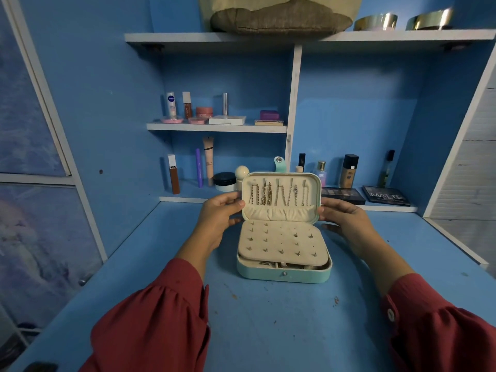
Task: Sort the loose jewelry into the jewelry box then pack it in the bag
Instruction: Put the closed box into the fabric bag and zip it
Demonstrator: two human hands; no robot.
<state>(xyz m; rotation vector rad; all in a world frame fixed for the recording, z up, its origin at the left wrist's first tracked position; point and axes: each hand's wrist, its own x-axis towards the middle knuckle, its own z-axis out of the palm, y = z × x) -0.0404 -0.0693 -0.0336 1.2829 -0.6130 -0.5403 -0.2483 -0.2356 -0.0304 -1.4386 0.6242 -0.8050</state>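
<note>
Closest in you've got two red sleeves [150, 318] coming in from the bottom corners, with a big stretch of bare blue tabletop [268, 331] between them, only a few scuffs on it.

Past that sits the mint jewelry box [284, 273], flat on the tabletop about mid-way back, well clear of both side edges. An earring panel [283, 244] lies over the base, studs pinned in rough rows, too small for me to count properly. There's open blue surface on both sides of the base.

The lid [281, 197] stands upright at the back. Left hand [218, 214] has its grip curled round the lid's left edge, thumb on the inside rim; right hand [346, 214] grips the right edge the same way. So two hands, one lid. Several chains [279, 196] hang inside it above a gathered pocket; I can't tell exactly how many.

Behind the lid a low ledge carries bottles, a jar and two dark palettes [386, 196]. A small shelf [217, 127] above holds more cosmetics. On the top shelf there's a tan bag [279, 17] and two gold bowls [375, 22].
</note>
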